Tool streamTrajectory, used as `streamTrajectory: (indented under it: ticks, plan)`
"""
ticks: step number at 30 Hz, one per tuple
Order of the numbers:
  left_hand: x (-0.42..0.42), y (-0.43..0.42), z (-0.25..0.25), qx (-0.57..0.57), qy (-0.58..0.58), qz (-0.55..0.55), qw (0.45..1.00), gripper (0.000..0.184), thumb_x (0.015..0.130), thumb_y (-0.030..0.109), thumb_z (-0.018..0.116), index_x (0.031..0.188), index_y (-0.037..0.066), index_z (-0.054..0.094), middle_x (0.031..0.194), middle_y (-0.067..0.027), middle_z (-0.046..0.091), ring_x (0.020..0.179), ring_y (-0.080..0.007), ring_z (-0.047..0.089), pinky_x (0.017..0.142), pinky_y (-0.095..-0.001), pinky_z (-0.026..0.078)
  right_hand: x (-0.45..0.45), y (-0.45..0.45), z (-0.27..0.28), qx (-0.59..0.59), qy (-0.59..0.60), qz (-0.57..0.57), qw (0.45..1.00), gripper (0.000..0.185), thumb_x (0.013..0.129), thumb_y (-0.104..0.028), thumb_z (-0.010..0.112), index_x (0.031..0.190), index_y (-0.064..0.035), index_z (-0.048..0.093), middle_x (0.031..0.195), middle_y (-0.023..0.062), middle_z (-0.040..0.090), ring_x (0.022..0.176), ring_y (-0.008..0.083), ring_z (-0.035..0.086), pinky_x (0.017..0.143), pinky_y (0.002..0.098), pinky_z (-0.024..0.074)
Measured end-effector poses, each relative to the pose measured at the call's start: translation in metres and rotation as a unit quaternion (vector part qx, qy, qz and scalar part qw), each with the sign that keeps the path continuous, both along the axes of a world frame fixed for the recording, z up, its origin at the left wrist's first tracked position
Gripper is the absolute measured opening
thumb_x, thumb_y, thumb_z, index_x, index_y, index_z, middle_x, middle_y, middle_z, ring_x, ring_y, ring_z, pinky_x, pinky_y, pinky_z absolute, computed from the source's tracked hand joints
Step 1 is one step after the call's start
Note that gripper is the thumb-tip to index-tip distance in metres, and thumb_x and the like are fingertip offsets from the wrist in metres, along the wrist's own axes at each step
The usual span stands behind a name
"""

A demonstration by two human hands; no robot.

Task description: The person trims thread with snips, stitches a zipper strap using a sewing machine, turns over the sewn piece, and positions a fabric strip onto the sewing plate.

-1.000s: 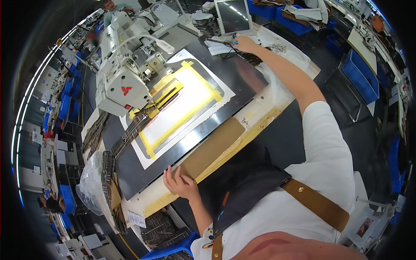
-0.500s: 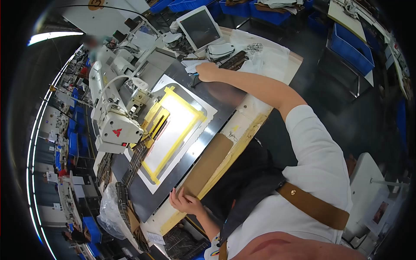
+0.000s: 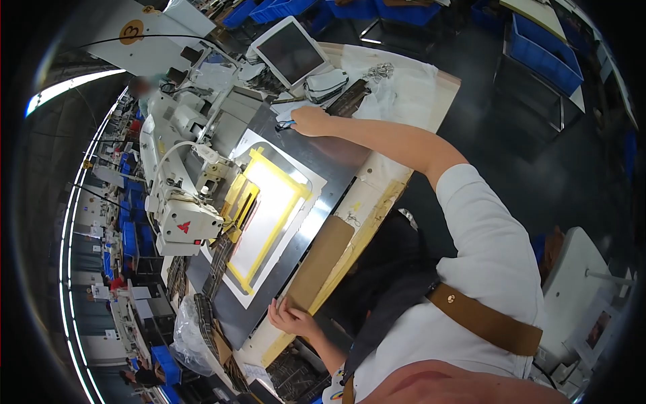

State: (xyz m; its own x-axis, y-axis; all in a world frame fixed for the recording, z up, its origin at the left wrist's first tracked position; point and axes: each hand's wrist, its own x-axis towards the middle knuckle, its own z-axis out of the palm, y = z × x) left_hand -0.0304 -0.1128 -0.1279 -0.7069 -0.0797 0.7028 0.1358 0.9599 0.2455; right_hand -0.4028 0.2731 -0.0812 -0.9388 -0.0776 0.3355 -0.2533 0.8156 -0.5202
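Observation:
My right hand [image 3: 311,122] is closed on a small blue-and-black tool [image 3: 285,125], perhaps thread snips, above the dark metal plate near its far end. My left hand [image 3: 291,318] rests at the table's near edge with its fingers apart, beside a brown board strip [image 3: 319,264]. Between the hands lies a white sheet framed in yellow tape [image 3: 274,253]. The sewing machine head [image 3: 183,225] stands over its left side, next to a yellow clamp [image 3: 240,203]. Dark plaid fabric [image 3: 219,261] runs out from under the clamp.
A tablet screen [image 3: 291,52] stands at the back, with cloth stacks [image 3: 326,85] beside it. A clear plastic bag [image 3: 193,334] and more plaid fabric lie at the lower left. Blue bins [image 3: 546,54] stand at the right. A blurred person [image 3: 142,91] is behind the machine.
My right hand has moved left and towards me from the cloth pile, with the small tool in it. The camera view has turned and shifted. My left hand stays at the table edge.

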Motion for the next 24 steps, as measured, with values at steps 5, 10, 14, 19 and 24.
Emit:
streamTrajectory:
  ticks: [5,10,14,19,24]
  plan:
    - [-0.017,0.018,0.022,0.124,0.041,-0.032,0.991,0.025,0.097,-0.001,0.048,0.117,-0.001,0.063,0.130,-0.0170,0.060,0.121,-0.0339,0.055,0.105,-0.0441,0.041,-0.007,0.014,0.010,-0.156,0.067,0.044,0.984,0.042,0.091,-0.040,0.069,0.099,0.0014,0.071,0.098,0.0238,0.072,0.095,0.0408,0.069,0.082,0.0474,0.0530]
    - [-0.097,0.088,0.067,0.280,-0.085,-0.231,0.928,0.041,0.100,0.001,0.049,0.141,-0.002,0.048,0.143,-0.0190,0.053,0.135,-0.0284,0.050,0.113,-0.0426,0.037,0.050,0.002,0.055,-0.344,-0.067,0.185,0.918,0.034,0.098,-0.035,0.063,0.094,-0.0027,0.072,0.074,0.0084,0.065,0.070,0.0183,0.060,0.063,0.0357,0.0453]
    - [-0.185,0.179,0.077,0.243,-0.191,-0.391,0.867,0.086,0.094,0.008,0.068,0.161,0.004,0.015,0.163,-0.0207,0.028,0.152,-0.0314,0.027,0.121,-0.0447,0.025,0.125,-0.034,0.088,-0.451,-0.174,0.315,0.817,0.032,0.105,-0.033,0.055,0.096,-0.0029,0.064,0.070,-0.0035,0.047,0.058,0.0063,0.040,0.052,0.0256,0.0338]
    - [-0.223,0.215,0.045,0.273,-0.266,-0.414,0.827,0.023,0.101,0.015,0.060,0.115,-0.002,0.065,0.103,-0.0138,0.069,0.092,-0.0166,0.062,0.081,-0.0313,0.048,0.197,-0.001,0.131,-0.577,-0.183,0.278,0.746,0.032,0.106,-0.031,0.053,0.096,-0.0021,0.060,0.071,-0.0053,0.040,0.059,0.0045,0.035,0.051,0.0217,0.0285]
    - [-0.235,0.184,0.075,0.197,-0.257,-0.379,0.867,0.022,0.105,0.016,0.054,0.103,0.001,0.070,0.087,-0.0014,0.071,0.071,-0.0060,0.052,0.064,-0.0229,0.043,0.228,0.134,0.100,-0.680,0.090,0.187,0.704,0.031,0.108,-0.034,0.051,0.099,-0.0047,0.057,0.071,-0.0059,0.035,0.055,0.0043,0.029,0.052,0.0220,0.0259]
